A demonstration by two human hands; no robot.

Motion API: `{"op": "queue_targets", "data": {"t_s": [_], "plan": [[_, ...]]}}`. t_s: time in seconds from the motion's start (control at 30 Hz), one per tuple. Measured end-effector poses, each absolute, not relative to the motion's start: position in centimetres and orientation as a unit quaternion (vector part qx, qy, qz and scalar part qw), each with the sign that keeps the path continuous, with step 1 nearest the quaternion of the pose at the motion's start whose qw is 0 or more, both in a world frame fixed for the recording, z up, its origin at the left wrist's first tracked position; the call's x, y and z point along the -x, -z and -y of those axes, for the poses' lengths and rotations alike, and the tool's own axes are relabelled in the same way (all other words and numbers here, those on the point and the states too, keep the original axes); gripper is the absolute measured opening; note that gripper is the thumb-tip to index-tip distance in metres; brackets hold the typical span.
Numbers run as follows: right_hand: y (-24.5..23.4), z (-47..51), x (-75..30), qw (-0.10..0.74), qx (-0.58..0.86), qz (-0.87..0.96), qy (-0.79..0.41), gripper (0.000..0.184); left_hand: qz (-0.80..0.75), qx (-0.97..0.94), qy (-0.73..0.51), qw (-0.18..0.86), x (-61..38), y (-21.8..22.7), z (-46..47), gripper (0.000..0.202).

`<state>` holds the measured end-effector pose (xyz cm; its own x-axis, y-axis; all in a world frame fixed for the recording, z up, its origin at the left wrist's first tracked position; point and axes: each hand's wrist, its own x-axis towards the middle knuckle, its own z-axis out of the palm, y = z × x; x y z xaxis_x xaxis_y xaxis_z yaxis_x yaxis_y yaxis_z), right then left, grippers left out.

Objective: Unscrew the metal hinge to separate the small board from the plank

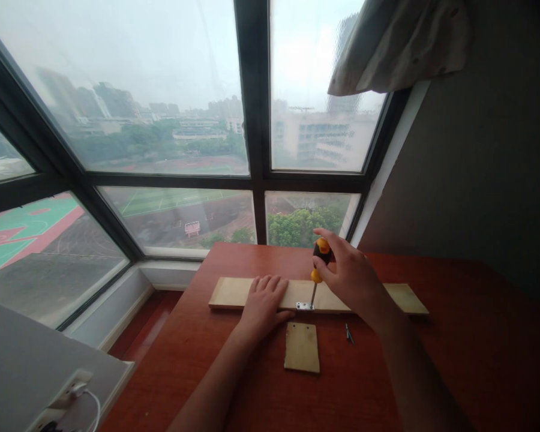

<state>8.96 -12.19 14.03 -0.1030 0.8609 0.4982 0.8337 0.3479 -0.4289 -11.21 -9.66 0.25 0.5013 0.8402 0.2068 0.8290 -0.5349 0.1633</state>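
Note:
A long pale wooden board (231, 292) lies across the table. My left hand (264, 303) rests flat on it, fingers spread, with the thumb along its near edge. In my right hand (353, 270) is a yellow and black screwdriver (323, 251), held upright by its handle. Its tip meets the right end of a small metal hinge or bracket (302, 306) on the board's near edge; which of the two I cannot tell. Just in front lies a small wooden piece (302, 348) with two holes near its far edge. To its right are a few loose screws (349, 333).
The reddish-brown table (252, 396) stands against large windows with dark frames (257, 180). A grey wall (468, 168) rises on the right, with a curtain (400, 48) above. At lower left, a white plug (78, 390) sits in a wall socket.

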Motion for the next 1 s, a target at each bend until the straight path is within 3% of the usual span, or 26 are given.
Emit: {"op": "queue_targets", "data": {"t_s": [0.1, 0.33, 0.53, 0.73, 1.0], "plan": [[-13.96, 12.23, -8.92, 0.368, 0.553, 0.745, -0.059, 0.048, -0.483, -0.866, -0.131, 0.027, 11.21, -0.29, 9.7, 0.07], [-13.74, 11.91, -9.13, 0.337, 0.598, 0.727, 0.018, 0.037, -0.482, -0.866, -0.13, 0.026, 11.19, -0.28, 9.68, 0.071], [-14.01, 12.23, -9.13, 0.371, 0.546, 0.749, -0.054, 0.047, -0.485, -0.865, -0.124, 0.028, 11.12, -0.26, 9.71, 0.069], [-13.64, 11.96, -9.05, 0.318, 0.599, 0.734, 0.029, 0.041, -0.48, -0.867, -0.131, 0.024, 11.2, -0.22, 9.72, 0.07], [-14.21, 12.68, -9.22, 0.341, 0.558, 0.754, -0.061, 0.05, -0.481, -0.867, -0.126, 0.024, 11.19, -0.21, 9.61, 0.072]]}}
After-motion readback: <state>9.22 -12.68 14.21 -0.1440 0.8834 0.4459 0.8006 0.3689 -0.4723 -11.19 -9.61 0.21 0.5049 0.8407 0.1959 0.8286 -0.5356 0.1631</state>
